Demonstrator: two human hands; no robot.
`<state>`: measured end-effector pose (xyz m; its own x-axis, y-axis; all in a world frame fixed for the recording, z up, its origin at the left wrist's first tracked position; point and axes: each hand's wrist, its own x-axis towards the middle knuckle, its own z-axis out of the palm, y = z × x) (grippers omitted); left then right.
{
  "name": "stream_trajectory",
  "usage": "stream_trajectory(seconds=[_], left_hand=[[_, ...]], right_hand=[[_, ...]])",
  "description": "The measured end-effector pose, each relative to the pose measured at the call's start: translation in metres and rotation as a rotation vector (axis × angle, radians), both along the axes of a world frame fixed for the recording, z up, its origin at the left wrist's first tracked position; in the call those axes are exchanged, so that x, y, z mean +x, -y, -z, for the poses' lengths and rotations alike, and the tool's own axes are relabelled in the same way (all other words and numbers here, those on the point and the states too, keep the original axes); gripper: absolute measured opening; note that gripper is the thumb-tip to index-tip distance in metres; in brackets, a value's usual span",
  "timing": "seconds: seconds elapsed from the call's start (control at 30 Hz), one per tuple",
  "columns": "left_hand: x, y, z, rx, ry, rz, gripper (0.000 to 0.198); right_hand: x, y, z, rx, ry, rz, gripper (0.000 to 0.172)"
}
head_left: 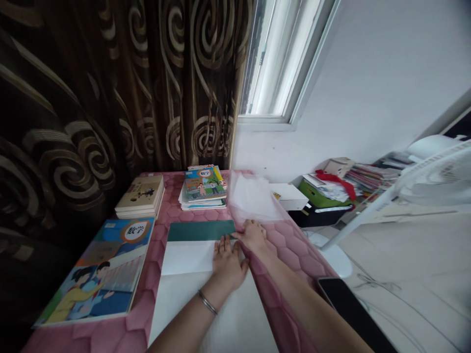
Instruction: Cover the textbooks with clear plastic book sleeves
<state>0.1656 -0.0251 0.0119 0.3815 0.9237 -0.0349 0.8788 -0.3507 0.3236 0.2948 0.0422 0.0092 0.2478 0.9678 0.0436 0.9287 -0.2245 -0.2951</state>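
Observation:
A large sheet of white paper [198, 294] lies lengthwise in front of me, with a brighter folded white strip [187, 257] across its far part. Beyond that strip a dark green cover [200, 230] shows along the far end. My left hand [228, 264], a metal bracelet on its wrist, rests flat on the paper near the right edge, fingers pointing away. Just beyond it, my right hand [253, 236] has its fingers bent at the green cover's right edge, thumb side touching the corner. What lies under these fingers is partly hidden.
A maths textbook [106, 269] and a stack of tan books [142, 193] lie to the left. More books [204, 186] and clear plastic sheets [255, 196] lie at the back of the pink quilted cloth [290, 250]. On the right stand a white fan [371, 211] and a green box [324, 191].

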Motion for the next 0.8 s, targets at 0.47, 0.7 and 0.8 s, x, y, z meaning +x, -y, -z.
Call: stream_trajectory(seconds=[0.47, 0.7, 0.8], left_hand=[[-0.102, 0.125, 0.043, 0.819, -0.207, 0.382, 0.055], [-0.133, 0.133, 0.028, 0.996, -0.295, 0.513, 0.034], [-0.128, 0.135, 0.044, 1.000, -0.287, 0.500, 0.026]], right_hand=[[-0.010, -0.013, -0.005, 0.008, 0.039, -0.148, 0.042], [-0.029, -0.029, -0.026, -0.059, 0.092, -0.594, 0.048], [-0.047, -0.037, -0.029, -0.102, 0.107, -0.650, 0.034]])
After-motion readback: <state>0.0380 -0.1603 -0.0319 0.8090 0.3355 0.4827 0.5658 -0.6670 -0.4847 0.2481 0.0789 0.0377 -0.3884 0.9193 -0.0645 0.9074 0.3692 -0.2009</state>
